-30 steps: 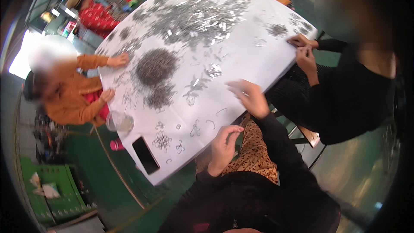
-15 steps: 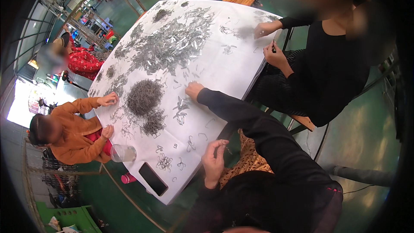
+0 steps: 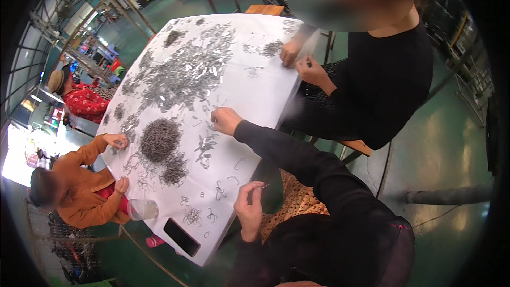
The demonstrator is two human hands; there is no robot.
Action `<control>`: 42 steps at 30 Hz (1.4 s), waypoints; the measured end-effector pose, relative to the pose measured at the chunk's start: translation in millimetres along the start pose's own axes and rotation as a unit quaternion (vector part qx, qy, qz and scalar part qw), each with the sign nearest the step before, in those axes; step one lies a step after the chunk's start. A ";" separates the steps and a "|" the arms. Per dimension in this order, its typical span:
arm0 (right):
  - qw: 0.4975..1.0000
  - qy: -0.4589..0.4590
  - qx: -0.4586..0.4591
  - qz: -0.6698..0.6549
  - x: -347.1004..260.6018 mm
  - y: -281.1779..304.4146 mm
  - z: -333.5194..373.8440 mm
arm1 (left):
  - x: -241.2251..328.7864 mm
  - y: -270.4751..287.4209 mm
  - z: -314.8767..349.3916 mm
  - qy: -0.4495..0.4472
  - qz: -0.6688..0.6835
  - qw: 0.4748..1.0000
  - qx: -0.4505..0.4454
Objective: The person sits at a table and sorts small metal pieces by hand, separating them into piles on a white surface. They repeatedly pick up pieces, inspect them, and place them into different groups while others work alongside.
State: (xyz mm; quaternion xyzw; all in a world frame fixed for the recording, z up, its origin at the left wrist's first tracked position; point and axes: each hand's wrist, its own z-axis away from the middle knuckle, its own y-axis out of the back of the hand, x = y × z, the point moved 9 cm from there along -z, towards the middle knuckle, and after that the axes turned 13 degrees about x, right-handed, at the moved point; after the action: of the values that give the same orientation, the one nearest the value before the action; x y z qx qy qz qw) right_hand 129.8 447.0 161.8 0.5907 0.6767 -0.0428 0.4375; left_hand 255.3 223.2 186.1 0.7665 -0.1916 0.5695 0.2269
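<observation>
Our left hand (image 3: 248, 210) pinches a thin, blurred piece (image 3: 266, 185); we cannot tell whether our right hand (image 3: 227, 120) grips, nor what the clear, round plastic tub (image 3: 142, 209) holds.

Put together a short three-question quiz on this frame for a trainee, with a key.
1. Fill in the gap: the dark phone lies flat on the white ____.
2. True or false: the co-worker nearest the clear plastic tub wears an orange-brown top.
3. Which is nearest the camera wearer's right hand?
A. the phone
B. small grey metal pieces
C. the tub

Key: 1. table; 2. true; 3. B.
</observation>
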 end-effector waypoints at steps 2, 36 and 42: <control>0.992 -0.067 -0.036 -0.103 -11.1 36.7 17.0 | -4.2 -0.4 -3.2 0.005 -0.004 1.000 -0.003; 0.867 -0.352 0.013 -0.353 -68.2 119.2 142.0 | -79.3 135.2 -71.2 0.057 -0.202 0.963 0.167; 0.873 -0.347 -0.014 -0.343 -64.8 121.1 138.9 | -120.9 218.0 -138.7 -0.119 -0.529 0.834 0.105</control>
State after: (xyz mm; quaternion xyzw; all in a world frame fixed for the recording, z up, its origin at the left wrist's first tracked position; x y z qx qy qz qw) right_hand 301.2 354.0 173.9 0.2623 0.6420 -0.3833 0.6100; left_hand -7.6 126.5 132.8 0.8321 0.2787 0.2834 0.3868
